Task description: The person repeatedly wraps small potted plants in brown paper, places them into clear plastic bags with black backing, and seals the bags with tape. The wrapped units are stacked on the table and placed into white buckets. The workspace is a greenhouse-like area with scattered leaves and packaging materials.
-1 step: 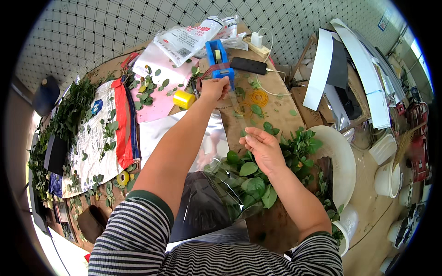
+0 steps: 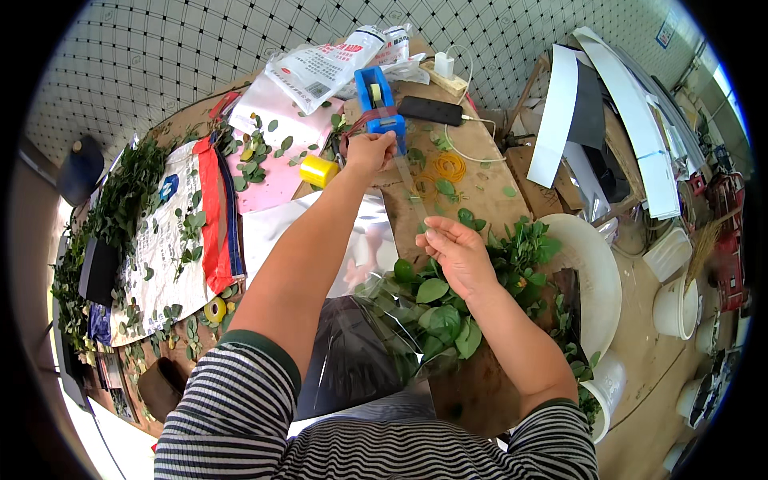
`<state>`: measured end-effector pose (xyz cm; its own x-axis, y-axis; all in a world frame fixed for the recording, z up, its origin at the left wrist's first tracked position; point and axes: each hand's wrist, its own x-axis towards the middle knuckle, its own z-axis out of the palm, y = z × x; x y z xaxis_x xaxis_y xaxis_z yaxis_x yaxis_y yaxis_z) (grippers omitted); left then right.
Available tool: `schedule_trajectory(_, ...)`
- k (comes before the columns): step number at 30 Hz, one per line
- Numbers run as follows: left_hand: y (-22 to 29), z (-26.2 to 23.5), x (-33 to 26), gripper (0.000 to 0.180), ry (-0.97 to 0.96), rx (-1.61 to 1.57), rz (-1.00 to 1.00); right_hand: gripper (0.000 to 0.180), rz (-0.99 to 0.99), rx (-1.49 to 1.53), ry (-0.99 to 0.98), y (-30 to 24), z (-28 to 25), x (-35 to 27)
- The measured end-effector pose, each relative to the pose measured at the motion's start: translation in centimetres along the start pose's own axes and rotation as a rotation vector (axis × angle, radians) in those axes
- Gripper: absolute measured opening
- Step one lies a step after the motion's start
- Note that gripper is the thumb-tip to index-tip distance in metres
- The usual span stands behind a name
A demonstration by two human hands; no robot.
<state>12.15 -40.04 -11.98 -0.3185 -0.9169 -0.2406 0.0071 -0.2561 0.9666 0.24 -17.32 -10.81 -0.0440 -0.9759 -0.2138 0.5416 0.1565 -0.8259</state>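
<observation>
A blue tape dispenser (image 2: 386, 125) stands at the far middle of the table. My left hand (image 2: 370, 154) is closed against its near end, with the fingertips partly hidden. From there a strip of clear tape (image 2: 410, 178) runs down to my right hand (image 2: 458, 254), which pinches its free end between thumb and fingers. Below the right hand lies a bunch of green leafy stems (image 2: 442, 316), partly inside a clear plastic wrap (image 2: 400, 336). Dark sheeting (image 2: 344, 360) lies beneath it, close to my body. A silvery sheet (image 2: 272, 228) shows beside my left forearm.
A yellow roll (image 2: 319, 171), a black phone (image 2: 430, 110) on a white cable, and yellow rubber bands (image 2: 449, 167) surround the dispenser. Plastic bags (image 2: 328, 68) lie behind. Leaves cover a white sack (image 2: 164, 232) at left. A large white basin (image 2: 596, 280) is at right.
</observation>
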Motion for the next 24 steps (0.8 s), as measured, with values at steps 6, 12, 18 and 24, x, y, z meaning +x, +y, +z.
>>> schedule_trajectory(6,5.4,-3.3,-9.6,0.021,-0.171,0.44,0.228,0.027,-0.024,-0.079,-0.173,-3.7,3.1,-7.3)
schedule_trajectory(12,4.2,-6.0,-25.6,0.024,-0.151,0.516,0.172,0.023,0.468,0.006,-0.314,1.2,3.2,-19.9)
schedule_trajectory(18,-1.6,-5.0,-29.9,0.019,-0.002,1.209,0.471,0.012,0.483,0.077,-0.123,5.9,1.8,-25.9)
schedule_trajectory(24,-2.4,-5.8,-29.7,0.048,0.177,1.234,0.497,0.012,0.427,-0.021,-0.095,7.2,1.1,-26.2)
